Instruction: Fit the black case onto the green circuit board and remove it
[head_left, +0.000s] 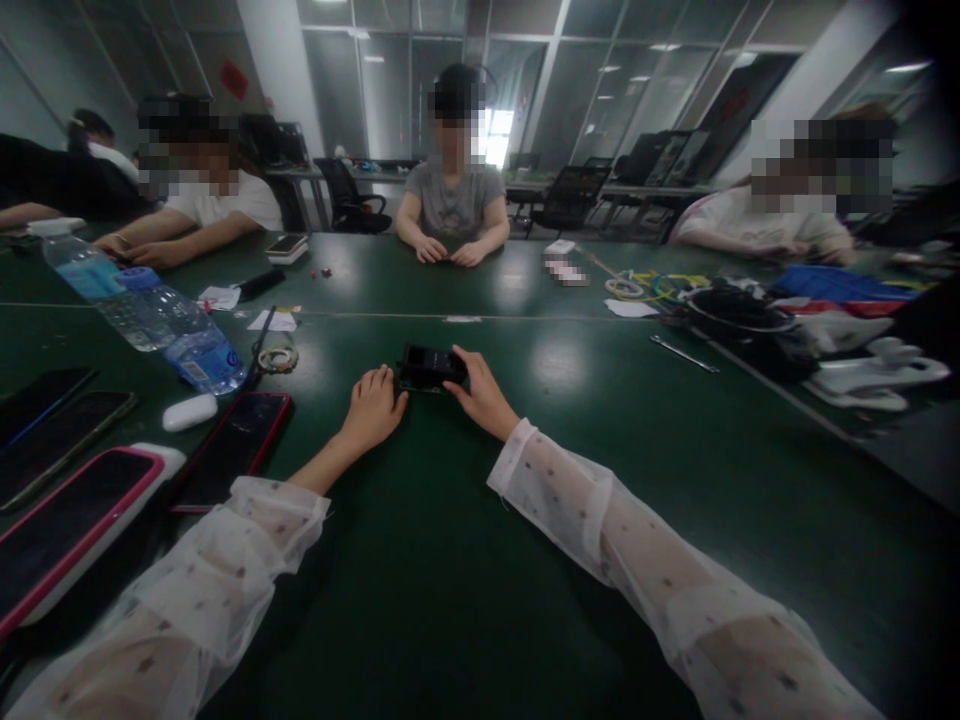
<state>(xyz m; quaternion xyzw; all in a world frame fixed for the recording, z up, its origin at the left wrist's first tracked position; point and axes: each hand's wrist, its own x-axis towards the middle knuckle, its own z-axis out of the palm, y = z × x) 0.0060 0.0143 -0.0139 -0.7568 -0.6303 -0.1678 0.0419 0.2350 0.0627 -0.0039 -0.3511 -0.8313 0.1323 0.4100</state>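
A small black box-shaped device (424, 366) with a dark screen stands on the green table in front of me. My right hand (480, 393) grips its right end between the thumb and the fingers. Palm down on the table, my left hand (373, 408) lies just left of the device, fingers loosely spread and slightly bent. Its fingertips come close to the device's left end; whether they touch it I cannot tell.
Left of my arm are phones (232, 450), a white earbud case (190, 412) and water bottles (184, 335). A wrench (683, 354), cables (660, 288) and white plastic parts (862, 375) lie to the right. Several people sit around the table (570, 480).
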